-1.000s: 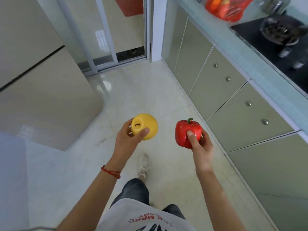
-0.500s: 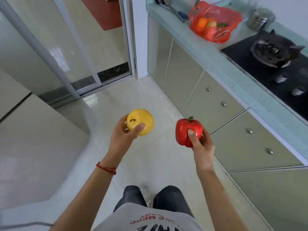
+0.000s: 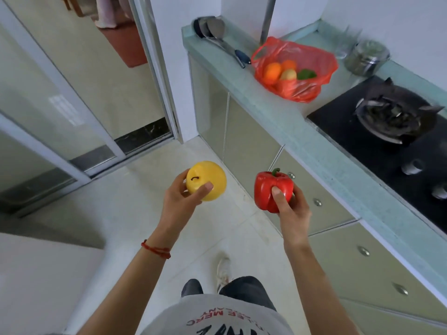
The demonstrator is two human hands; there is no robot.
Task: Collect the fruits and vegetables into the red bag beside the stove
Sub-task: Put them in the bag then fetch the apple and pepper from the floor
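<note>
My left hand point(image 3: 180, 205) grips a round yellow fruit point(image 3: 208, 178) with a short dark stem, held at chest height over the floor. My right hand point(image 3: 291, 209) holds a red bell pepper point(image 3: 267, 189) with a green stem, upright. The red plastic bag point(image 3: 312, 68) lies open on the pale green counter point(image 3: 273, 112), left of the black stove point(image 3: 387, 146), well ahead of both hands. Inside the bag I see orange fruits, a yellowish one and something green.
A metal ladle and spatula point(image 3: 217, 37) lie on the counter's far left end. A steel lidded pot point(image 3: 366, 56) stands behind the stove. Cabinet drawers with round knobs point(image 3: 316, 202) run along my right. A sliding glass door point(image 3: 79, 93) is at left. My feet stand on pale floor tiles.
The view has tilted up and moved nearer the counter, so the red bag and the stove sit lower and larger in view. Both hands keep the same grips on their items.
</note>
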